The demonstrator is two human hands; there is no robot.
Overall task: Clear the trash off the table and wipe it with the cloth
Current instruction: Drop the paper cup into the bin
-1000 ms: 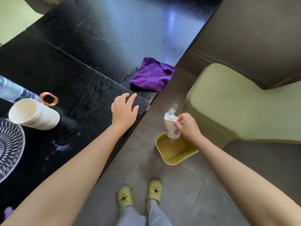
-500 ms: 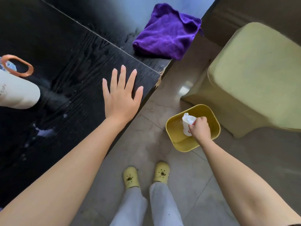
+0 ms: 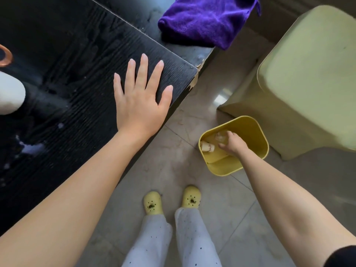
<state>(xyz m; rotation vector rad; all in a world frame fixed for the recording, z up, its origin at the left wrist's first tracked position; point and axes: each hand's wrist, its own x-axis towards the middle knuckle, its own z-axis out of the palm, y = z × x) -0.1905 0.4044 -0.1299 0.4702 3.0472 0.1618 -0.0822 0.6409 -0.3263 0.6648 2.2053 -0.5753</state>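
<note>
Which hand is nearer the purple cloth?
Left. The left hand lies flat on the table just short of the cloth; the right hand is down inside the yellow bin.

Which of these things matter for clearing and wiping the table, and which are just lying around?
Job:
table
cloth
bin
binned cup
white cup, on its side on the table, likely trash
smears

Just there:
stool
orange ring
slippers
</note>
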